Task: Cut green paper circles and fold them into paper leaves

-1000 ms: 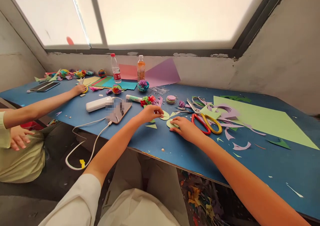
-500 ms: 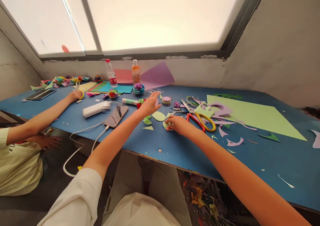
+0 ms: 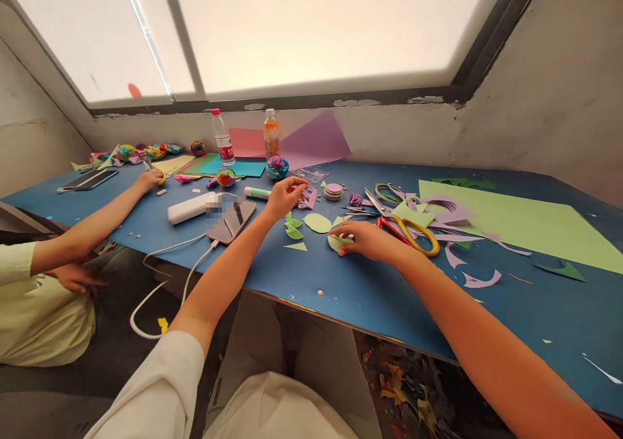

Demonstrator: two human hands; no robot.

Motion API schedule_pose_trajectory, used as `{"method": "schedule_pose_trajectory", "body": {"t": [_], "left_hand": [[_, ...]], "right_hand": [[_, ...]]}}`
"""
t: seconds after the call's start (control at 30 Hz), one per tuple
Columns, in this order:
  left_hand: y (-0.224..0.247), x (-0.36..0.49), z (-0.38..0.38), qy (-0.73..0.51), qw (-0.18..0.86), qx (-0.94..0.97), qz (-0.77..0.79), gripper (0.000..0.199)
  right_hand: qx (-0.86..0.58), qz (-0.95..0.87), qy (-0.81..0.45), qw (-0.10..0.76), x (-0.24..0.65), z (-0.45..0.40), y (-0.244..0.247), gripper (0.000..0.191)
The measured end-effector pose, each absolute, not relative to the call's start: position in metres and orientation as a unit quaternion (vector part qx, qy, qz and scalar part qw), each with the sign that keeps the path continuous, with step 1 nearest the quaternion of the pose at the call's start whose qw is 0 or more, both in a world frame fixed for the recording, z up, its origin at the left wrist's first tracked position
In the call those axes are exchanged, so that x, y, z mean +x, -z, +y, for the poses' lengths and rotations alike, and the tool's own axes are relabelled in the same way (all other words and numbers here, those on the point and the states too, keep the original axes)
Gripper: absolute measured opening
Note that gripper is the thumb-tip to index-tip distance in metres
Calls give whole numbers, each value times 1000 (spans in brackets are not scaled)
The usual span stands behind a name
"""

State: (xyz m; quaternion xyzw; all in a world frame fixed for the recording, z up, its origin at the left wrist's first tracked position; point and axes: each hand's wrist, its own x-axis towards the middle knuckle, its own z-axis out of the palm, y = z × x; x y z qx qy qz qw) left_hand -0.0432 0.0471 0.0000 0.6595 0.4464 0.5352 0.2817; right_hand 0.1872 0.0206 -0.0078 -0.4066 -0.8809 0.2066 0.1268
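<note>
My left hand (image 3: 286, 197) hovers over the glue stick's right end, fingers bent and nearly together beside a purple paper piece (image 3: 307, 197); whether it pinches anything is too small to tell. On a light green paper disc (image 3: 335, 242) near the table's front edge rests my right hand (image 3: 357, 237), its thumb and fingertips at the disc's rim. Another green disc (image 3: 317, 223) lies just left of it, with small green leaf shapes (image 3: 293, 226) further left. Behind stands a stack of round paper discs (image 3: 333, 192). Scissors with red and yellow handles (image 3: 416, 235) lie right of my right hand.
Large green sheet (image 3: 525, 222) and purple scraps (image 3: 481, 279) lie to the right. A phone (image 3: 232, 222), white power bank (image 3: 192, 209) with cable, and glue stick (image 3: 256, 193) are at left. Two bottles (image 3: 223, 139) stand behind. Another person's hand (image 3: 150, 180) holds scissors far left.
My left hand has drawn back slightly left and down, uncovering the purple paper piece. My right hand stays at the green disc. The whole view has shifted a little.
</note>
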Motion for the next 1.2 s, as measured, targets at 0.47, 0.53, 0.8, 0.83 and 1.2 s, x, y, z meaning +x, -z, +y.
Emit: {"method": "schedule_pose_trajectory", "body": {"t": [0.47,0.53,0.8,0.83,1.2], "left_hand": [[6,-5,14,-471,440,695,318,50],[7,0,9,-473,437,698,313,48],[9,4,9,-508,412,691,308,38],[9,3,10,-516,410,684,312,38],[3,1,9,-520,428,662,328,38]], "right_hand": [[-392,-623,-511,445,169,-3,-1,42],[-377,-598,-541,456,168,-4,-1,39],[-365,-562,-568,478,165,-2,1,35],[-367,-558,-568,481,164,-2,1,35],[-370,-554,-560,493,164,-2,1,33]]}}
